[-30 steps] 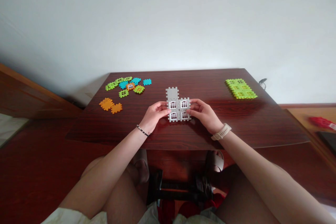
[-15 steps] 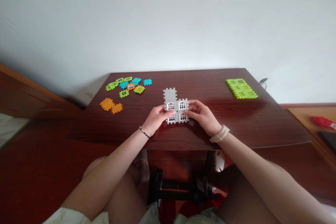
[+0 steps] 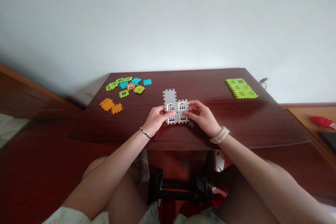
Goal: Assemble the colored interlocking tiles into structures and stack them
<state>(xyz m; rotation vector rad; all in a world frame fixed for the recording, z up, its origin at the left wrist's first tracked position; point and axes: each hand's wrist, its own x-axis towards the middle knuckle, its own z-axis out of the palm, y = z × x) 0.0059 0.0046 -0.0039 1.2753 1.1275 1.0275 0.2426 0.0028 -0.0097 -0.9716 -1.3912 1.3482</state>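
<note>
A grey panel of interlocking square tiles (image 3: 175,109), several with white arched windows and one plain tile sticking up at its top left, lies at the middle of the dark wooden table (image 3: 236,122). My left hand (image 3: 156,119) pinches its left edge, fingers closed on the tiles. My right hand (image 3: 201,115), with a pale watch on the wrist, grips its right edge in the same way.
A loose heap of green, teal and orange tiles (image 3: 129,86) and two joined orange tiles (image 3: 111,105) lie at the table's far left. A lime green tile panel (image 3: 240,88) lies flat at the far right. A white wall stands behind the table.
The grey panel and both hands have shifted slightly left and toward me. Both grips are unchanged.
</note>
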